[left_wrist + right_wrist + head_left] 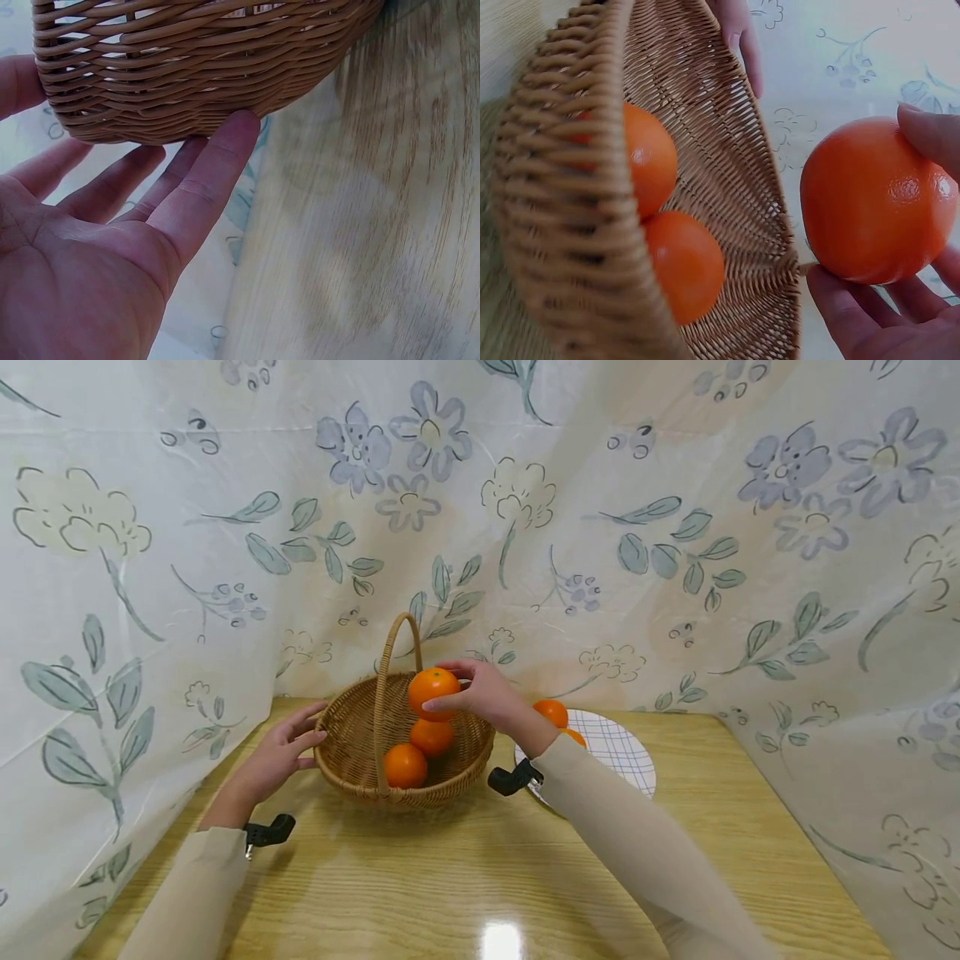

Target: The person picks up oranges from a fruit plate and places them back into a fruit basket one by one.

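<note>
My right hand point(480, 693) grips an orange point(433, 689) between thumb and fingers, above the right half of the wicker basket point(348, 735). Close up in the right wrist view, the held orange point(877, 202) is glossy, with the thumb point(930, 139) on one side and fingers underneath. Inside the basket lie two oranges, one near the front wall point(405, 767) and one behind it point(432, 739). My left hand point(281, 752) is at the basket's left end. Seen from the left wrist, its fairly straight, spread fingers point(199, 191) touch the woven outer wall point(187, 75).
Right of the basket stands a white plate point(618, 752) with a blue line pattern. Oranges point(551, 712) sit on it, partly hidden by my right arm. The basket's tall handle point(382, 693) arches over its middle. Floral cloth point(517, 527) surrounds the wooden table point(420, 877).
</note>
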A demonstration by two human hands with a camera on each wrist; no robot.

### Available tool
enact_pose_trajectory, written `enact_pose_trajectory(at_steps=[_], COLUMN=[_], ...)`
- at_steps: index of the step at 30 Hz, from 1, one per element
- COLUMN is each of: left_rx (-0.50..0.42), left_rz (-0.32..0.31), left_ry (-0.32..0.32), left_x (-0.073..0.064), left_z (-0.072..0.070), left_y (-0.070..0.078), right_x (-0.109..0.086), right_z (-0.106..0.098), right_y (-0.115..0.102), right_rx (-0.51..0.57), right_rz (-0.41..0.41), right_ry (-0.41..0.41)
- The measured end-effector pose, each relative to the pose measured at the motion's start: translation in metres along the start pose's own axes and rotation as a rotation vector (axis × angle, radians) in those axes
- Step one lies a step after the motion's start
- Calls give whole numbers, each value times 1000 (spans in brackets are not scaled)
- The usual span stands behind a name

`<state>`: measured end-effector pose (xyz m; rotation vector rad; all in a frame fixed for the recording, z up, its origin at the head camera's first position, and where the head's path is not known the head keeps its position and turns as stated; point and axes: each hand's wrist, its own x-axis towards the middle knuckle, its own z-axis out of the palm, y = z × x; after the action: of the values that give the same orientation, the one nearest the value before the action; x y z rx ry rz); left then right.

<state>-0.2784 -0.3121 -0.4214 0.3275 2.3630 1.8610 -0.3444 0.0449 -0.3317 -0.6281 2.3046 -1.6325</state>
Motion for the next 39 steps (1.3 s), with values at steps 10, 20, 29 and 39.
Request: enact_pose_trajectory(at_steps=[10,20,29,39], left_rx=[3,14,9,7], left_rz=[0,-10,-15,-27], left_ry=[5,18,23,14], left_x=[0,-1,-1,1], left_z=[0,1,2,2], left_y=[0,1,2,2], right_x=[30,55,69,77], right_z=[22,45,60,71], right_y=[-5,1,6,11], right_rx=[-35,-20,-107,-218], right_rz=[7,-3,40,89], right_ry=[22,-16,-73,-90])
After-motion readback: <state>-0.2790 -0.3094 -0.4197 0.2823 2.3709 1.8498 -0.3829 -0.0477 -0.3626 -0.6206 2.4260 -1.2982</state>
